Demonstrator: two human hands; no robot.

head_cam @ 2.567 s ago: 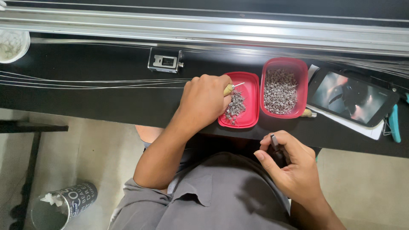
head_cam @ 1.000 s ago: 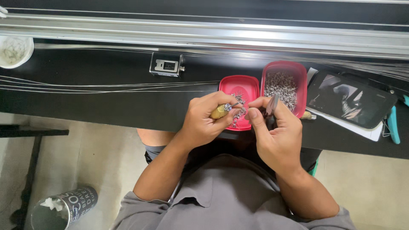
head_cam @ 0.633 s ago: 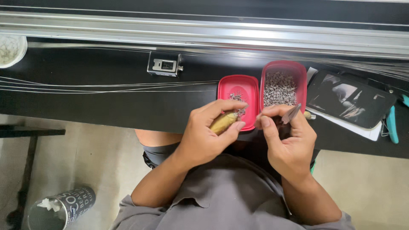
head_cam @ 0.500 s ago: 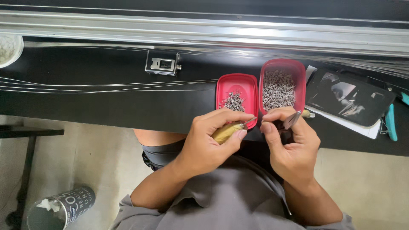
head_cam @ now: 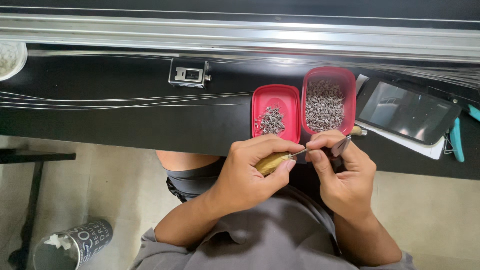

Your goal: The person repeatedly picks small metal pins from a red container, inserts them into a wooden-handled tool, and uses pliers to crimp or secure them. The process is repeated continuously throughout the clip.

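My left hand [head_cam: 252, 172] grips a small tool with a yellowish wooden handle [head_cam: 270, 162], its thin metal tip pointing right. My right hand [head_cam: 340, 172] pinches a small flat metal piece [head_cam: 341, 146] right at that tip. Both hands meet just below the black table's front edge. Above them sit a red lid [head_cam: 276, 112] with a small heap of tiny metal parts and a red tub [head_cam: 327, 97] filled with many of the same parts.
A dark tablet [head_cam: 407, 110] lies on papers at the right, with a teal-handled tool [head_cam: 456, 140] beside it. A small metal block [head_cam: 190, 74] and thin wires [head_cam: 125, 99] cross the black table [head_cam: 100, 120]. A white bowl [head_cam: 10, 57] sits far left; a can [head_cam: 70, 245] stands on the floor.
My left hand came out of the red lid with the wooden-handled tool and drew back toward me. My right hand rose to meet it, and both now work together at the table's edge.
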